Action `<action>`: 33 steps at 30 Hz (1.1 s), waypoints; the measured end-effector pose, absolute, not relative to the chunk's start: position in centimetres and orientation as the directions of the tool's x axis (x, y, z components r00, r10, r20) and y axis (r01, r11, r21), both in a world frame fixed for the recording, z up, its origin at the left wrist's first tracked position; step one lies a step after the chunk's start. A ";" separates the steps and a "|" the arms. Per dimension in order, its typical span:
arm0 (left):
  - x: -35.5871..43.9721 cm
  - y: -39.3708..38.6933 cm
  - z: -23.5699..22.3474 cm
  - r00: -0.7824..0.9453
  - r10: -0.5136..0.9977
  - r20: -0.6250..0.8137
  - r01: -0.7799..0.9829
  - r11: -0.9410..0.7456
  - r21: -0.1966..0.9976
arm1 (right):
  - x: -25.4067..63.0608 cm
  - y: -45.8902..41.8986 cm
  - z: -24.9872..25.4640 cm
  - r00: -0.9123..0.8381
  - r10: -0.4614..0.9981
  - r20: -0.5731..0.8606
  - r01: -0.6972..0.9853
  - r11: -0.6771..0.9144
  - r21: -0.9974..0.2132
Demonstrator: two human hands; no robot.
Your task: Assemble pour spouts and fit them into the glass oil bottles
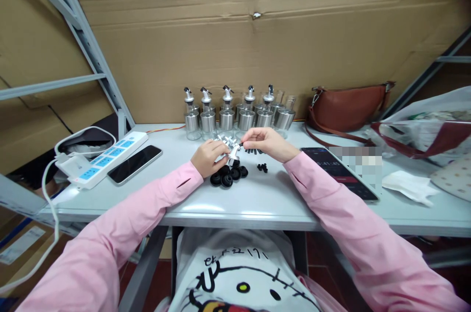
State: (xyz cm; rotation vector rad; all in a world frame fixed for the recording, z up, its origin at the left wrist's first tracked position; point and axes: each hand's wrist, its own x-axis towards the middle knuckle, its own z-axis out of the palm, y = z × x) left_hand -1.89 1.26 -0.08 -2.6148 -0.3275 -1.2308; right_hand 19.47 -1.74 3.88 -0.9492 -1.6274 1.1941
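Observation:
My left hand [210,157] pinches a small white pourer spout [234,153] over the middle of the table. Opposite it, my right hand [268,143] holds a small black part [241,144] between thumb and fingertips, against the upper end of the spout. Just below are several black ring-shaped stoppers [226,179] in a heap. More white spouts [225,140] lie behind my hands, partly hidden. Thin black strips [253,151] are laid out under my right hand, and a small group of black pieces [262,168] sits nearer to me.
Glass and steel bottles [227,119] line the back, several topped with pourers. To the left are a power strip [114,157] and a phone [135,165]. On the right are a tablet-like device [331,169], a tissue [410,187], a brown bag [349,108] and a plastic bag [434,125].

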 end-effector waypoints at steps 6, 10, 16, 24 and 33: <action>-2.0 1.2 -0.1 0.638 0.132 0.759 0.310 -0.946 -0.096 | 19.6 -1.8 3.9 -0.325 0.924 0.204 0.079 0.242 -0.967; -2.0 1.2 -0.1 0.638 0.139 0.757 0.311 -0.946 -0.088 | 19.5 -1.8 3.9 -0.324 0.924 0.205 0.088 0.245 -0.966; -2.0 1.2 -0.2 0.637 0.138 0.758 0.301 -0.950 -0.080 | 19.4 -1.8 3.8 -0.332 0.922 0.202 0.079 0.240 -0.968; -1.9 1.2 -0.1 0.641 0.128 0.757 0.300 -0.949 -0.093 | 19.2 -1.7 3.7 -0.344 0.914 0.216 0.023 0.238 -0.971; -1.9 1.2 -0.2 0.629 0.131 0.766 0.304 -0.949 -0.087 | 19.3 -1.6 3.2 -0.463 0.879 0.109 -0.155 0.041 -0.987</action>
